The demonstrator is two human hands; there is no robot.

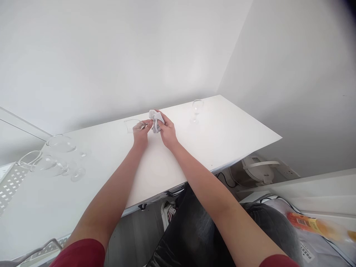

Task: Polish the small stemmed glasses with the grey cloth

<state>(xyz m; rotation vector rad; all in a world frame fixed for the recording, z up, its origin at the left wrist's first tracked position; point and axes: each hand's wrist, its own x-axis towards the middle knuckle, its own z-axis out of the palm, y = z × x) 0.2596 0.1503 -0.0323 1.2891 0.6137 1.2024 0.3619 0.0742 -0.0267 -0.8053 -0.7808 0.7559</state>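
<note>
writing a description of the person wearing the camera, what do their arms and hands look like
Dark red sleeves show at the picture's bottom edge, with both forearms bare. The left hand and right hand wear no gloves, and no watch is visible. Rings are too small to tell.

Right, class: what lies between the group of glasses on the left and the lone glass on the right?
The left hand, holding a clear glass, and the right hand, holding a crumpled pale cloth or tissue; the head view shows this.
</note>
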